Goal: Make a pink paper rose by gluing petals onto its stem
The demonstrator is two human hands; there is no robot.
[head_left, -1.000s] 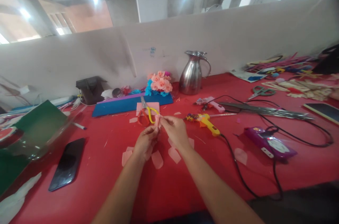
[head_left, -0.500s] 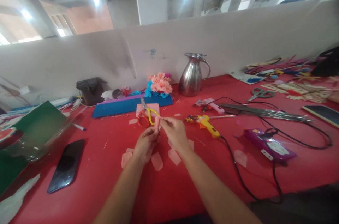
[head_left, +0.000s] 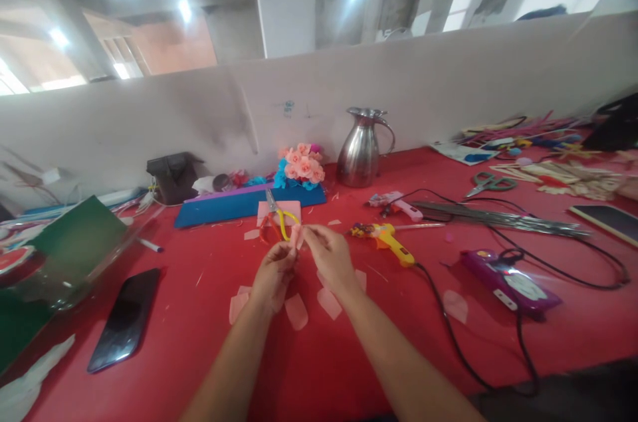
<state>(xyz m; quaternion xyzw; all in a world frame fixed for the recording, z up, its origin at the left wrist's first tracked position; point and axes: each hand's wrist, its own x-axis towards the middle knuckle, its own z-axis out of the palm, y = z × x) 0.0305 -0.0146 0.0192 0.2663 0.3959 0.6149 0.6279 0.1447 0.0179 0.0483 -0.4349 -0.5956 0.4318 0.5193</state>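
Observation:
Both of my hands meet above the red table. My left hand and my right hand pinch a small pink paper piece between their fingertips. Several loose pink paper petals lie on the table under and around my hands. Just beyond my fingers lie scissors with yellow and orange handles, resting on a pink sheet.
A yellow glue gun with a black cord lies to the right, a pink glue gun behind it. A black phone sits left. A steel jug, paper flower bouquet, blue foam sheet and purple device stand around.
My hands stay pinched on the pink piece in nearly the same spot. The camera has tilted slightly, so the table sits a little lower in view.

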